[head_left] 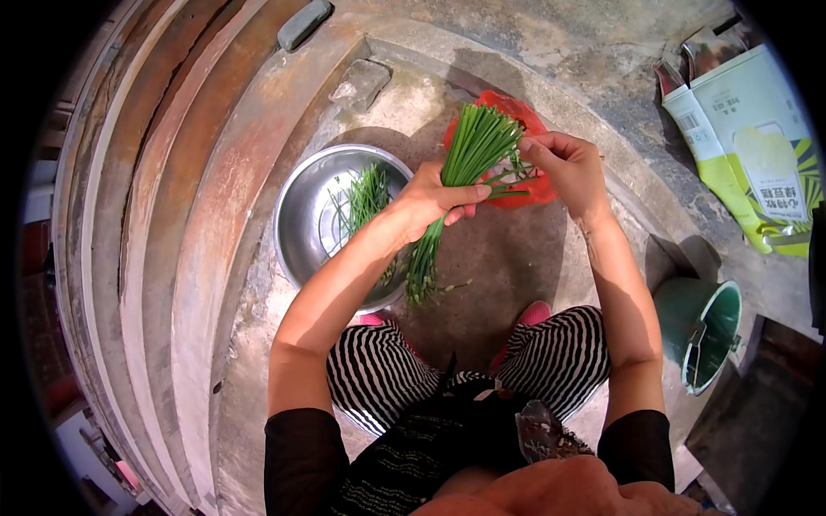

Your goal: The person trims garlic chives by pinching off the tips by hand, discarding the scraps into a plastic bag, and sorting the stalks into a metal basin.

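Note:
My left hand (439,198) is wrapped round the middle of a thick bunch of long green stalks that look like garlic chives (475,146). Their cut ends point away from me, and the tips with small buds hang toward my knees. My right hand (561,163) is beside the cut ends, thumb and fingers pinched together; what lies between them is too small to make out. A few stalks stick out sideways from the bunch toward it. Beneath the bunch and my right hand lies a red plastic bag (516,110). Left of the bunch, a steel basin (303,202) holds more green stalks (368,202).
Concrete steps (206,215) curve along the left. A loose stone (361,84) lies behind the basin, and a grey block (304,24) rests on a ledge. At right stand a green bucket (701,331) and a green-and-white printed bag (748,138). My knees in striped trousers (387,370) are close below.

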The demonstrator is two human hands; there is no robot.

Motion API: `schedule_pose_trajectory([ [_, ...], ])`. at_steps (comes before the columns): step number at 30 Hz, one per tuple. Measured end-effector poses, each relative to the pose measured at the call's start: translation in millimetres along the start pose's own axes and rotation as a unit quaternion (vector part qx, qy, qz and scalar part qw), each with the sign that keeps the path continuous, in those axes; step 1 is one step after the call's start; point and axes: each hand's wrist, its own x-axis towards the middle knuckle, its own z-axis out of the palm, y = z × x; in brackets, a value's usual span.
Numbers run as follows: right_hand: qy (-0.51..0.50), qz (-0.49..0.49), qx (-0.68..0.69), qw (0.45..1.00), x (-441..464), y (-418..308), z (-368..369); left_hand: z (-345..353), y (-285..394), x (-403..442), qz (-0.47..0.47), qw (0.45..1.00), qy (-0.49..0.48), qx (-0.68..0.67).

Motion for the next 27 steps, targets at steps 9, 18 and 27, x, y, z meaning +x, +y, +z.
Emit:
schedule_pose_trajectory([
  [9, -0.054, 0.001, -0.013, 0.998, 5, 15, -18, -6, 4, 0, -0.008, 0.999, 0.018, -0.026],
  [18, 0.124, -0.123, -0.226, 0.958, 8, 8, -24, -12, 3, -3, -0.005, 0.999, -0.019, -0.042],
  [27, 0.032, -0.08, -0.126, 0.988, -3, -3, -7, -5, 5, -5, -0.036, 0.998, -0.035, -0.042],
])
